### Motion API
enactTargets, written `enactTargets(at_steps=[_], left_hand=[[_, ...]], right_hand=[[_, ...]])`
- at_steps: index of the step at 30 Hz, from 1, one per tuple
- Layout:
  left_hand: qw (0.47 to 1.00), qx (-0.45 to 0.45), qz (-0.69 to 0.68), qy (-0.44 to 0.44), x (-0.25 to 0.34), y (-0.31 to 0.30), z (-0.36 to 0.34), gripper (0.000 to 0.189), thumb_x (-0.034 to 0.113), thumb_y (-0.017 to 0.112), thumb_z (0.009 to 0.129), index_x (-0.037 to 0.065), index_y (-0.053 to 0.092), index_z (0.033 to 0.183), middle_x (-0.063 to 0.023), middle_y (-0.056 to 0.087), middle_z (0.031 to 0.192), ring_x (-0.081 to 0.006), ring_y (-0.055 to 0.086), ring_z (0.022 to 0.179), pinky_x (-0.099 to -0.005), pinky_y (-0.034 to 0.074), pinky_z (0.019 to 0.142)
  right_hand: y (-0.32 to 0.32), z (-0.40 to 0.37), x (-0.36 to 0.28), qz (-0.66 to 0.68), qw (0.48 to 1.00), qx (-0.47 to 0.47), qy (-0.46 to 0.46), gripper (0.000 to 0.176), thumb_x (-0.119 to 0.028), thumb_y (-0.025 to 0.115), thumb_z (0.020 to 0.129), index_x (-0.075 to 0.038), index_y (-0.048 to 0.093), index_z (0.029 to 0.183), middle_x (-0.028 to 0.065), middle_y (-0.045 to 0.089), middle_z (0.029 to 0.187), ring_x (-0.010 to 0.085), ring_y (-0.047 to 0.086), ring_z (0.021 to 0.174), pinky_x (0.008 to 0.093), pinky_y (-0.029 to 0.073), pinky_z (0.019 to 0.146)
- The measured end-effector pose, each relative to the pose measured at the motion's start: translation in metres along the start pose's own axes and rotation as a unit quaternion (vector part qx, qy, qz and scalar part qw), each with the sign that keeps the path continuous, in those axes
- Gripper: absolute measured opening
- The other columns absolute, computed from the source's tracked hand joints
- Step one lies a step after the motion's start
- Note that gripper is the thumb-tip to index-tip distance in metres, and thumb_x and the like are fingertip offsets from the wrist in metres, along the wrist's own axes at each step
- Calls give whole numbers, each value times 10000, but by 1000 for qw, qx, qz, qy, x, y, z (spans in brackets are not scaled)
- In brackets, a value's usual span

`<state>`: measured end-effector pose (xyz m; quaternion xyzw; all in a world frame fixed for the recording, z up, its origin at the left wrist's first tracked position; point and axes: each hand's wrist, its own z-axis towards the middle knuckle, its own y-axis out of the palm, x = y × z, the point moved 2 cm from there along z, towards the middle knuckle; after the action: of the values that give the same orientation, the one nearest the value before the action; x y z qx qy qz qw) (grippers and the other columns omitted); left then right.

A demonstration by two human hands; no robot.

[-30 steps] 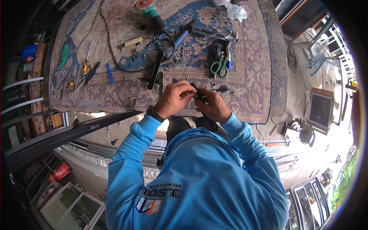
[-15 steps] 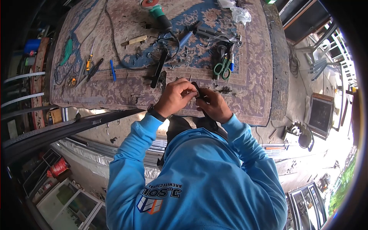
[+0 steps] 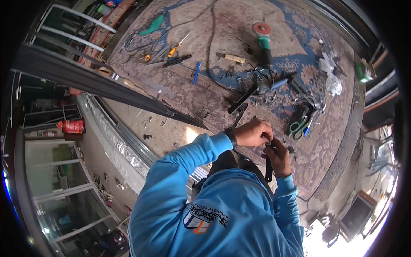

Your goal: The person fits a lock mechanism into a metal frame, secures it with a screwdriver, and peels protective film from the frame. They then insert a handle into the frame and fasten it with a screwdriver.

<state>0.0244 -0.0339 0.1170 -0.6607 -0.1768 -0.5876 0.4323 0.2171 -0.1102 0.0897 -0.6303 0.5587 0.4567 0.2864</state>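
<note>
We are gripping a black bar [image 3: 268, 171] with our right hand [image 3: 279, 158] near the worktop [image 3: 347, 143]'s front edge; we cannot tell what our left hand [image 3: 252, 132] is holding.

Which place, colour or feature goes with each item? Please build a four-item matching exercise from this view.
Things:
1. Scissors
2. Dark piece
3. Angle grinder
4. Screwdriver

Descriptions:
A. Carries a red disc
B. Has a yellow handle
C. Has green looped handles
D. Held in the right hand

Pairs: 1-C, 2-D, 3-A, 4-B
</note>
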Motion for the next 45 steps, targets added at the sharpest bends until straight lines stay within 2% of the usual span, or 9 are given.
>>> enactTargets(at_steps=[15,17,21,26,27,31,37,40,45], left_hand=[[996,-7,-69,-47,-17,-48,18,219,55,787,893,32,725,1102,24,659,962,-62,589,799,-257,519,719],[976,192,-80,-70,-51,-90,44,312,99,814,892,67,689,1175,25,670,924,-58,597,826,-251,517,737],[715,628,251,-178,-216,-219,79,375,119,681,902,-13,637,1250,-221,609,1369,-382,602,1268,-462,468,1099],[472,404,539,-568,-346,-421,27,591,370,642,913,88,563,1427,-126,526,1467,-312,537,1290,-466,429,1076],[571,552,417,-442,-403,-473,-16,521,350,631,924,122,612,1392,-103,593,1395,-282,583,1249,-466,477,1046],[515,84,572,-632,-385,-502,-25,625,345,598,1002,84,512,1563,-166,417,1674,-411,307,1579,-634,267,1258],[628,387,415,-531,-421,-479,34,558,313,495,1054,-122,522,1403,-336,561,1434,-505,529,1363,-602,450,1126],[589,711,164,-347,-264,-327,122,322,250,516,1066,-71,550,1058,-281,698,1090,-406,738,912,-502,617,758],[881,376,-237,-165,-36,-92,100,305,383,598,1078,83,638,1039,-30,647,810,-88,527,532,-253,390,480]], right_hand=[[9,31,-2,51,996,57,-41,361,-263,602,1113,38,641,1308,57,689,902,118,661,767,303,573,636],[4,43,2,30,998,51,-26,410,-296,604,1112,39,624,1348,68,705,919,135,686,786,312,579,642],[7,62,6,48,991,123,-27,424,-355,591,1111,13,654,1311,78,698,913,156,677,757,316,582,671],[-11,56,26,95,962,255,3,430,-342,600,1107,13,629,1347,89,716,921,157,683,776,312,574,680],[-16,53,31,107,957,270,17,419,-327,592,1112,10,621,1359,85,722,931,160,687,790,309,571,679],[-34,47,63,139,929,339,56,384,-257,622,1100,23,644,1362,68,737,979,131,692,815,288,578,719],[-41,73,35,126,947,295,1,382,-233,601,1114,37,632,1382,57,718,1047,122,683,871,290,577,766],[-46,80,11,154,957,242,-32,382,-242,615,1109,24,630,1383,34,716,1066,106,690,907,296,588,795],[-72,83,-6,127,973,164,-100,399,-248,635,1100,8,618,1406,19,722,1086,127,708,925,303,589,804]])
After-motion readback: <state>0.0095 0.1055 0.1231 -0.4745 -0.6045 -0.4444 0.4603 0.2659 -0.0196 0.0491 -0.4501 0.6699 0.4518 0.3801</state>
